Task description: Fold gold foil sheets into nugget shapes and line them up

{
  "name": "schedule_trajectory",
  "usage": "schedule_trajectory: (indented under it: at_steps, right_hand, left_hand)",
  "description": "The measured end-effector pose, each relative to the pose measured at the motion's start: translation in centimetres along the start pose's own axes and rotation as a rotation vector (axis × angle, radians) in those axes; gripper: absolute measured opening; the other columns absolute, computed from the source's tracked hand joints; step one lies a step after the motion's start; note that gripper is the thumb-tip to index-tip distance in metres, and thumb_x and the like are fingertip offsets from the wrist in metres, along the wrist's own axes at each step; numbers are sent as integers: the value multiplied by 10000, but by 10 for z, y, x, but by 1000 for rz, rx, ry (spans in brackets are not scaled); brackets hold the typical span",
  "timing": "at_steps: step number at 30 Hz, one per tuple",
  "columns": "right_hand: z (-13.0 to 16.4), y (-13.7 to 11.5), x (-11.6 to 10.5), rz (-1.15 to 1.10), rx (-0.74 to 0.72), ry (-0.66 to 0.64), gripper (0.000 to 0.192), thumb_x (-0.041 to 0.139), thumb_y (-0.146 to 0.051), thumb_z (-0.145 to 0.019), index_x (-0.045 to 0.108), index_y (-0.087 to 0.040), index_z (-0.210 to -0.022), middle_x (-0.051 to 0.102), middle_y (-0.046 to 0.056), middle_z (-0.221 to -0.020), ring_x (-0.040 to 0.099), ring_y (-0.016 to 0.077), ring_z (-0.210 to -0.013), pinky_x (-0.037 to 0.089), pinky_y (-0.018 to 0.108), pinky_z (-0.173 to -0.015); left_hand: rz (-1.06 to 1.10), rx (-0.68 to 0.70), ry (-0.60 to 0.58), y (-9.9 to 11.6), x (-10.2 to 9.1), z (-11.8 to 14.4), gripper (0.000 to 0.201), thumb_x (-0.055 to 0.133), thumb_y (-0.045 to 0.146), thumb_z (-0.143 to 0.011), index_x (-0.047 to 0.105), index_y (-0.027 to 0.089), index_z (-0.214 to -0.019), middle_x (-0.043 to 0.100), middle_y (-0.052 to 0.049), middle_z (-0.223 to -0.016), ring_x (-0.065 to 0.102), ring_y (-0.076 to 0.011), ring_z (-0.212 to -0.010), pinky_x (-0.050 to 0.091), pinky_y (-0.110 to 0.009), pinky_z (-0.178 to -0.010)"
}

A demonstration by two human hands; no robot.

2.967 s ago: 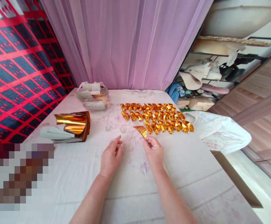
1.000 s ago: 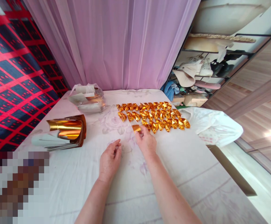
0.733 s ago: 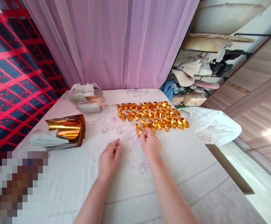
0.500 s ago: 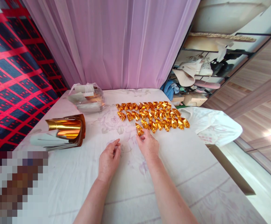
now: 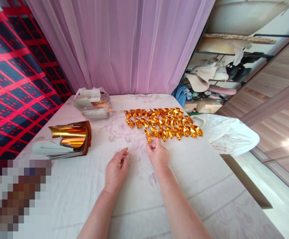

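Note:
Several folded gold foil paper ingots (image 5: 171,133) lie in rows on the pale flowered cloth. At the left end of the nearest row sits one ingot (image 5: 148,135). My right hand (image 5: 158,154) is just in front of it, fingers bent and loosely apart; the fingertips are at its near edge, and whether they still touch is hard to tell. My left hand (image 5: 117,169) rests to the left on the cloth, half curled and empty, with thumb and fingers apart. Further left stands a bent stack of gold foil sheets (image 5: 72,136) with white backs.
Behind the stack lies a clear plastic bag (image 5: 92,104) with more sheets. A white plastic bag (image 5: 231,134) hangs over the table's right edge, above a cardboard box (image 5: 247,181). A shoe rack (image 5: 216,69) stands back right; a purple curtain (image 5: 122,46) hangs behind.
My right hand has drawn back slightly from the end ingot, which shows more fully now. My left hand has stayed in place.

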State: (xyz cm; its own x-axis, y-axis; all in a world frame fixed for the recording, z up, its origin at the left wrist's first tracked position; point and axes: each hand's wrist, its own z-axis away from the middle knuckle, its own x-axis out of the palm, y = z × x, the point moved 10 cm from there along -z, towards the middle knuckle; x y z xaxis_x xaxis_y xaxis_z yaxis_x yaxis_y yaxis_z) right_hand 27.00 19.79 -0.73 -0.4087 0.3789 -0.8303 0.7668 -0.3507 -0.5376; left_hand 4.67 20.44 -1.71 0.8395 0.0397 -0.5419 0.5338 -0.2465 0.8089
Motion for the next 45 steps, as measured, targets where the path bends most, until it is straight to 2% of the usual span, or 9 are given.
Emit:
schedule_trajectory:
  at_steps: [3,8,13,18,45]
  right_hand:
    - [3,-5,-2,12,-59,22,303,538,-367,-886,642,-227,-1134,743,-20,-768,676,162,-722,402,237,-641]
    - [9,-17,9,117,-166,-113,270,483,-338,-924,705,-287,-1068,765,-9,-882,689,151,-809,408,212,-680]
    - [7,-18,13,230,-151,-185,360,459,-338,-940,640,-306,-1250,766,17,-982,696,164,-848,427,226,-700]
    - [5,-19,14,276,-141,-198,405,430,-339,-953,602,-268,-1312,762,45,-988,702,190,-860,441,254,-715]
    - [0,-19,13,243,-108,-195,379,452,-346,-947,614,-259,-1279,759,41,-995,701,195,-885,464,266,-742]
  left_hand:
    - [0,-4,-2,0,-1,0,343,485,319,-900,640,221,-1190,724,-51,-1014,693,-168,-854,549,-301,-781]
    - [-9,-7,-15,0,0,0,343,484,320,-903,637,228,-1196,724,-48,-1027,692,-170,-862,544,-305,-785]
    - [-13,-13,-16,-2,1,0,344,486,324,-903,635,227,-1197,723,-48,-1023,692,-169,-858,546,-302,-777]
    - [-9,2,-8,-1,0,0,344,485,317,-900,635,219,-1193,721,-52,-1012,690,-170,-857,547,-305,-780]
    - [-2,-1,-6,-1,-2,0,360,484,348,-894,641,219,-1192,727,-52,-1003,694,-177,-843,552,-309,-772]
